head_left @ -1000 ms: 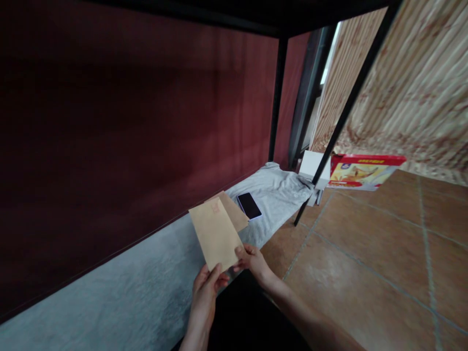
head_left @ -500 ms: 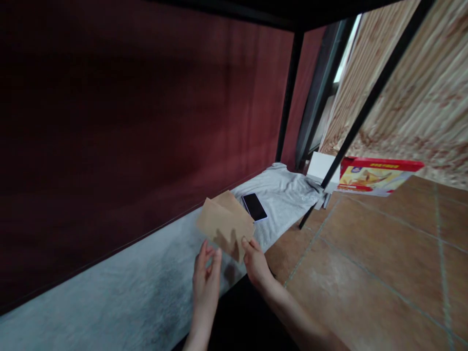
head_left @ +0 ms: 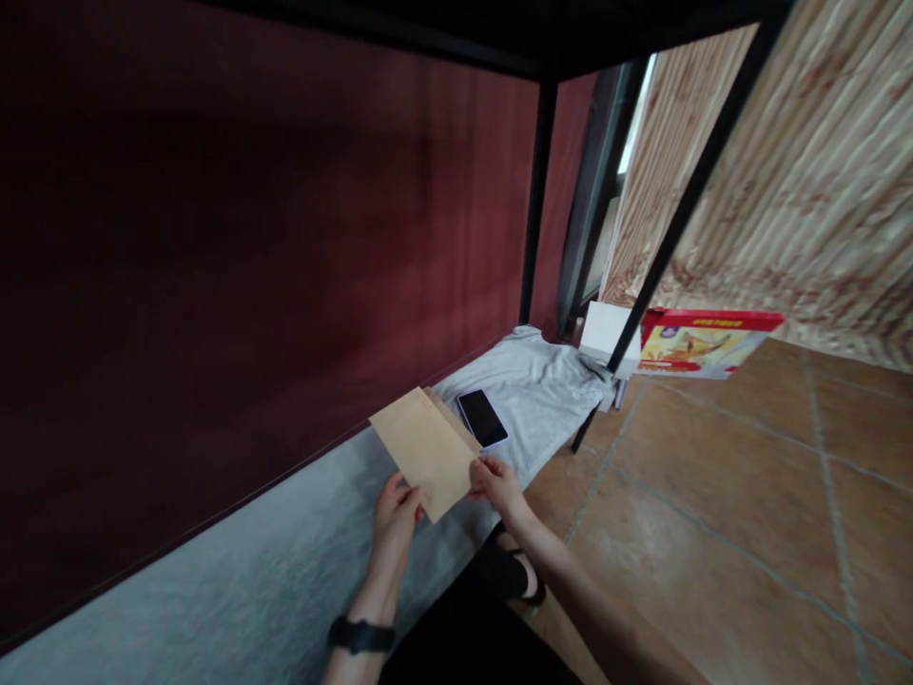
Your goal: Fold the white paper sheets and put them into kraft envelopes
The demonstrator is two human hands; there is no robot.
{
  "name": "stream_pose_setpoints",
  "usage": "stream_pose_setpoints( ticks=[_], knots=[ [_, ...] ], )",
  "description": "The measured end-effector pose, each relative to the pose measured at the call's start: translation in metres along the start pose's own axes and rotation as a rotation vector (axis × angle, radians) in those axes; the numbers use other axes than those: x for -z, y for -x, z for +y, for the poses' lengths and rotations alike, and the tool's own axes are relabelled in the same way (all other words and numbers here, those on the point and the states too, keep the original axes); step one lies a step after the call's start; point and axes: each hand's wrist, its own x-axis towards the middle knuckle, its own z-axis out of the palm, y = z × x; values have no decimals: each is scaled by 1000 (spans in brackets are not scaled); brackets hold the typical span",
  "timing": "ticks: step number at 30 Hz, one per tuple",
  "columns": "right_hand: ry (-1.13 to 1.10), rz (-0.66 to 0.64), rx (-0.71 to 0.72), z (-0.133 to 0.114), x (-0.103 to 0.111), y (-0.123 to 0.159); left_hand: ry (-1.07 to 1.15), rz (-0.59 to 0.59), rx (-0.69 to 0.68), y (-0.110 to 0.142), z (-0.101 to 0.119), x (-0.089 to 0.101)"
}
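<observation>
A brown paper envelope [head_left: 425, 451] is held tilted over the grey cloth. My left hand [head_left: 397, 512] pinches its lower left edge, thumb on top. Closed on its right corner is my right hand [head_left: 497, 483], whose fingertips are partly hidden. Behind the envelope, the edge of more brown paper [head_left: 456, 424] shows; whether it is held or lies on the cloth I cannot tell. A phone with a dark screen [head_left: 483, 419] lies on the cloth just to the right of the paper.
Grey cloth [head_left: 249, 561] covers the low shelf, with a dark red panel [head_left: 285, 266] behind. Black posts [head_left: 540, 205] frame the right end. Beyond stand a white box [head_left: 603, 329] and a red and yellow box [head_left: 706, 344], above the tiled floor [head_left: 713, 485].
My left hand has moved onto the envelope and closed on its lower edge; it was open beside it before. The envelope has been lifted and turned. The view has shifted slightly.
</observation>
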Motion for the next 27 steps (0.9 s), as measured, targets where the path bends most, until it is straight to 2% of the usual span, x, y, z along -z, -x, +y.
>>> stream_pose_setpoints(
  ticks=[5,9,11,14,15,19,27],
  knots=[
    [43,55,94,0,0,-38,-76,-15,13,-40,3,-18],
    [130,85,172,0,14,-51,-124,10,-9,-61,-4,-24],
    [260,105,251,-2,27,-55,-146,29,-16,-67,-8,-24],
    [603,150,408,-7,46,-62,-178,50,-16,-73,-12,-22],
    [716,168,418,-8,52,-64,-190,51,-16,-74,-14,-21],
    [930,201,255,-12,61,-79,-231,53,-23,-79,-17,-18],
    [805,219,61,-24,64,-113,-290,63,-47,-83,-26,-14]
  ],
)
